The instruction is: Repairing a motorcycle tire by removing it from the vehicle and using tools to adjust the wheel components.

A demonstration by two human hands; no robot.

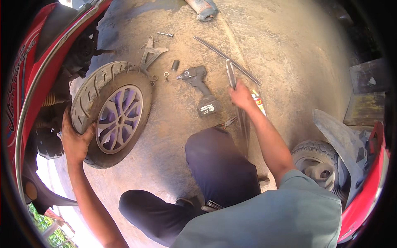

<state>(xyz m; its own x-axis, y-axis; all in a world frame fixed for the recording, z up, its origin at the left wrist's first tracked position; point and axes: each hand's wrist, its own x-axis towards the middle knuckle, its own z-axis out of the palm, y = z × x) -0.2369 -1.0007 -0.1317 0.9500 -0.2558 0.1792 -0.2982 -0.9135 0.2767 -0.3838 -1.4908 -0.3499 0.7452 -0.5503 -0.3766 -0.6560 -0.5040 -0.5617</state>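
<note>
"What's the wheel [120,120] like?"
"Rough, matt rubber around dull metal."
"The panel [44,46] left of it?"
"Smooth, glossy."
"The drill [202,88] to the wheel's right?"
"Matt plastic."
"And the floor [167,153] beneath the wheel?"
"Rough, matt, like concrete."

Before me, the concrete floor [289,66] is carrying a black power tool [201,87]. Around it, more is lying — socket [175,65], bracket [150,53], dark bar [215,52], pliers [230,121].
</note>
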